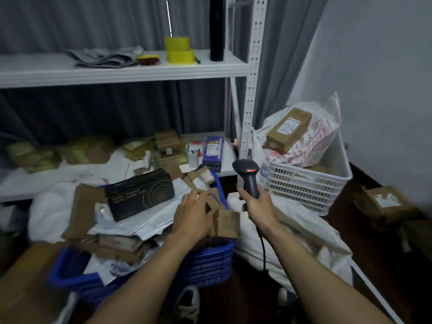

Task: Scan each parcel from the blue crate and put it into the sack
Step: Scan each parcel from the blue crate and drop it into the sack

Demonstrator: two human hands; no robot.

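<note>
Brown cardboard parcel [225,222] gripped by left hand [192,216] at blue plastic crate [205,260] rim, for scanning | dark handheld scanner [247,176] clasped in right hand [256,202] | white sack [292,232] beside crate

A white perforated-steel shelving unit [251,73] stands before pleated grey curtains [70,22]. Right of it rises a plain pale wall [378,66]; below lies dark wooden floor [364,220].

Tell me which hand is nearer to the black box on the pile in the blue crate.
Left. The left hand rests on a small brown parcel just right of the black box; the right hand holds the scanner farther right.
</note>
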